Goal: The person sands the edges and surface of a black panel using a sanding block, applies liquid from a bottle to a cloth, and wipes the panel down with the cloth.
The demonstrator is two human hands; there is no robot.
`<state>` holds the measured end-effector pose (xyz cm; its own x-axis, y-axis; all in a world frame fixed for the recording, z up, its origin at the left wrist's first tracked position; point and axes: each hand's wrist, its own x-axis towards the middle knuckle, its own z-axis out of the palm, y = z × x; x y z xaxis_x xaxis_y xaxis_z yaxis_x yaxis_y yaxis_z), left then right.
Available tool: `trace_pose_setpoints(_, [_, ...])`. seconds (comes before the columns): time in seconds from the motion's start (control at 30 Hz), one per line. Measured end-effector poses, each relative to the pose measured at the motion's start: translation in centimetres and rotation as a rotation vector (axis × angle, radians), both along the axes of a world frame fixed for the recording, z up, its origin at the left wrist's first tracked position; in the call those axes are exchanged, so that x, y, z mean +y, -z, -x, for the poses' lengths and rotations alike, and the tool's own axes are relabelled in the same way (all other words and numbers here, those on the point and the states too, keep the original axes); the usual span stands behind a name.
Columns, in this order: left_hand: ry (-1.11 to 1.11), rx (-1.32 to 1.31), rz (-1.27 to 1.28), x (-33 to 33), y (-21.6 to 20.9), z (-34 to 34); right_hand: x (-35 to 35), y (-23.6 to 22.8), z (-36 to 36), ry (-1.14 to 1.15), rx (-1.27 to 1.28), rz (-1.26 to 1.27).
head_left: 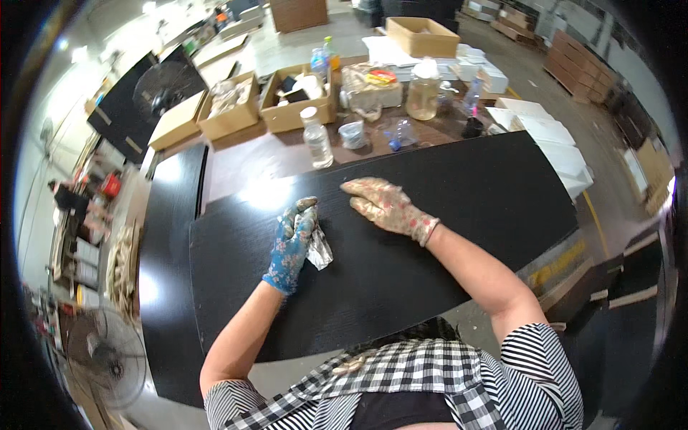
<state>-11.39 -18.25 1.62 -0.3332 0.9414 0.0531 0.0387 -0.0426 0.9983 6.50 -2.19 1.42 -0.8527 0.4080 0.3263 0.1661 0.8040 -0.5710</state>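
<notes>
A large black panel with a faint wood grain lies flat in front of me. My left hand, in a blue floral glove with stained fingertips, is closed over the panel's left half. From that hand a crumpled silvery foil-like piece hangs toward the panel. My right hand, in a pale glove with red flowers, is at the panel's middle with its fingers stretched out and nothing in them. Whether it touches the surface I cannot tell.
Beyond the panel stand a clear bottle, a plastic cup, a large jar and cardboard boxes. Another black panel lies at the left. Fans and a person are farther left.
</notes>
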Motion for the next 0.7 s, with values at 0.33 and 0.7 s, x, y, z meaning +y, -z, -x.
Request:
trace_pose_setpoints(0.33, [0.102,-0.399,-0.043,6.1,0.4,-6.4,-2.5,-1.8,-3.5,-0.13,0.486,0.383])
trace_pose_setpoints(0.7, [0.045,0.929,-0.177,13.4,0.1,-11.2,16.6,1.4,-14.9,0.427,-0.073,-0.525])
